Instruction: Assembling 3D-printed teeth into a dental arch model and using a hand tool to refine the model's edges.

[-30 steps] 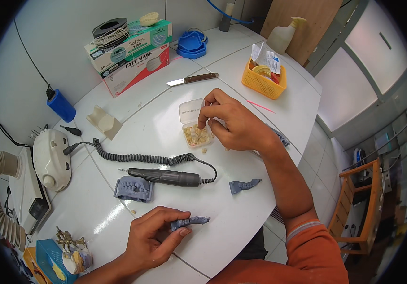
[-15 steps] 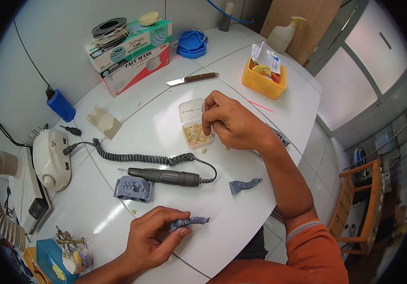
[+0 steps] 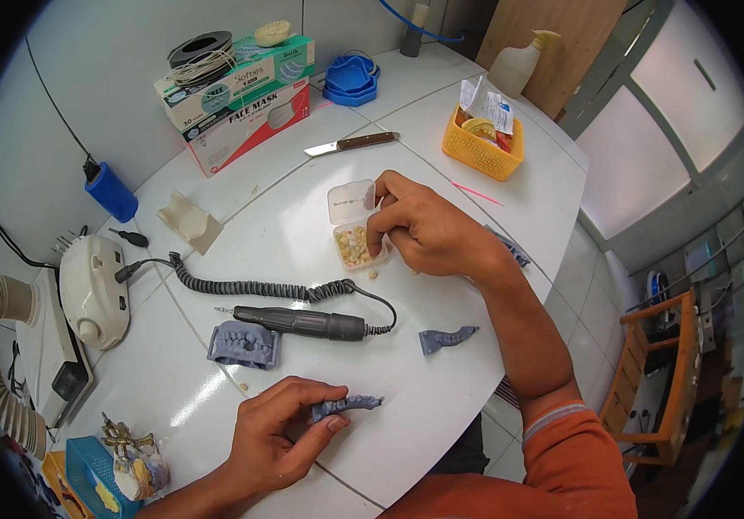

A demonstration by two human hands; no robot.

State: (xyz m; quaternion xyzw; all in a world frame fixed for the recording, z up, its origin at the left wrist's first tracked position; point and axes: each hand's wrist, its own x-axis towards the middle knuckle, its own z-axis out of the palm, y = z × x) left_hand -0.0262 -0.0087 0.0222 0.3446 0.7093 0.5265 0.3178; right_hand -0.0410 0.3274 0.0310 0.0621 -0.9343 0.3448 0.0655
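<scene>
My left hand (image 3: 278,432), at the near edge of the table, pinches a grey-blue dental model (image 3: 350,405) between thumb and fingers; its row of teeth points right. My right hand (image 3: 428,227) is bent over a small clear plastic box (image 3: 365,264) with its lid (image 3: 350,202) up. One finger dips among the loose false teeth (image 3: 352,247) inside, and another touches the lid's edge. The fingers are curled, and their tips are partly hidden, so what they hold cannot be seen. A second grey-blue model piece (image 3: 446,339) lies right of the box, closer to me.
A black dental handpiece (image 3: 303,323) leans over a grey jaw model (image 3: 244,344), its coiled cord running to a white control unit (image 3: 95,290). Beyond lie a knife (image 3: 352,144), mask boxes (image 3: 246,130), a blue tray (image 3: 352,82) and a yellow basket (image 3: 482,156).
My right hand has dipped slightly lower, its finger deeper among the false teeth, and the box has shifted a little. My left hand and the model in it stay still.
</scene>
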